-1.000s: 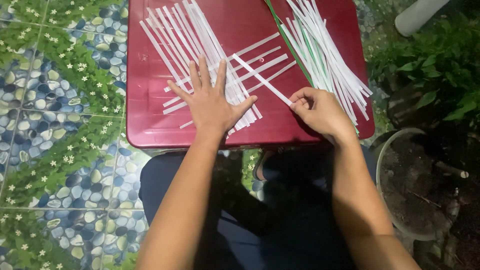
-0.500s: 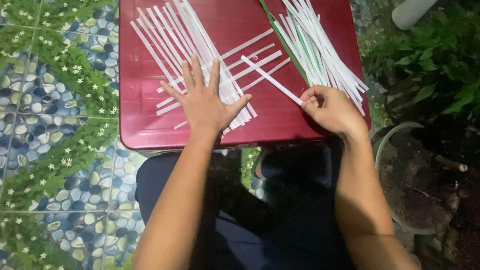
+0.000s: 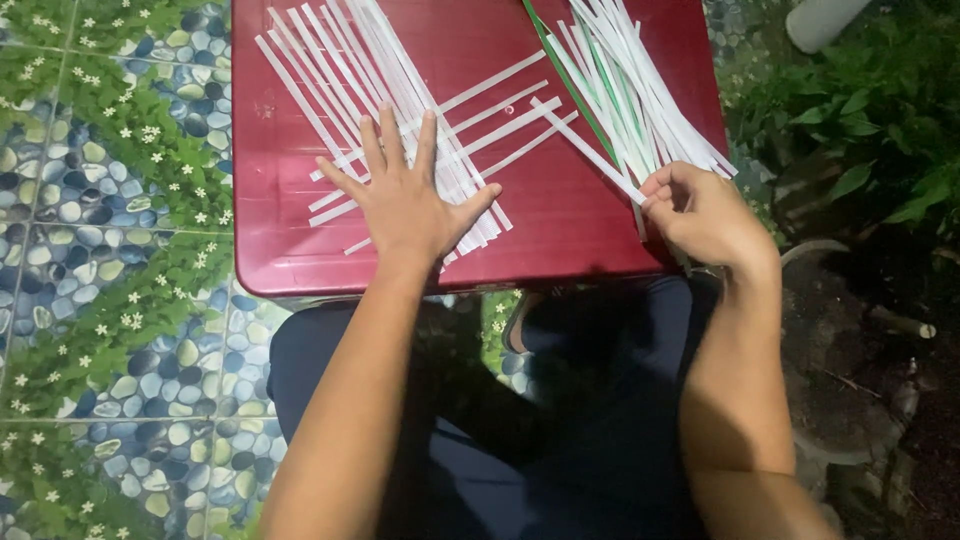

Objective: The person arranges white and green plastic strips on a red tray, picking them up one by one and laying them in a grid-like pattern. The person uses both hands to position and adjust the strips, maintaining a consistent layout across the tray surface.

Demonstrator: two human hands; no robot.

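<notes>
A dark red plastic table top carries several long white paper strips. My left hand lies flat, fingers spread, pressing on a crossed set of white strips at the left. My right hand pinches the near end of one white strip that runs diagonally up and left over the table. A loose pile of white and green strips lies at the table's right, just above my right hand.
A pebble-and-leaf patterned tile floor spreads to the left. Green plants and a round pot rim stand at the right. My legs in dark trousers sit below the table's near edge.
My right hand has drawn the single strip to the right, away from the crossed set. My left hand stays flat on the strips.
</notes>
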